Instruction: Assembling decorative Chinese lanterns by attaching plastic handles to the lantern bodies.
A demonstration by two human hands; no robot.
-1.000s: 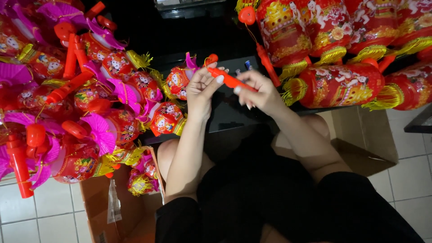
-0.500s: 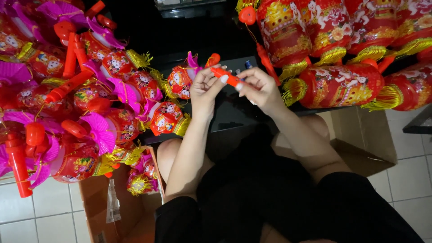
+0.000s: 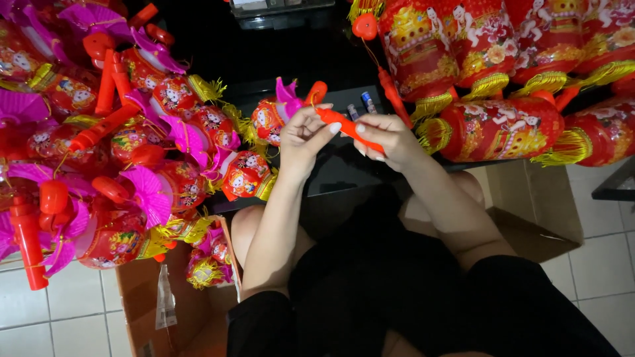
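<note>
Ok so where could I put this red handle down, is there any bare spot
Bare dark tabletop lies just below both hands, between the small lantern pile on the left and the big lanterns on the right. White floor tiles at bottom left are free too. Both lantern heaps are crowded.

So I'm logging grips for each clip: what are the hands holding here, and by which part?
Both hold one red plastic lantern handle: left hand pinches its upper end, right hand grips the lower end.
</note>
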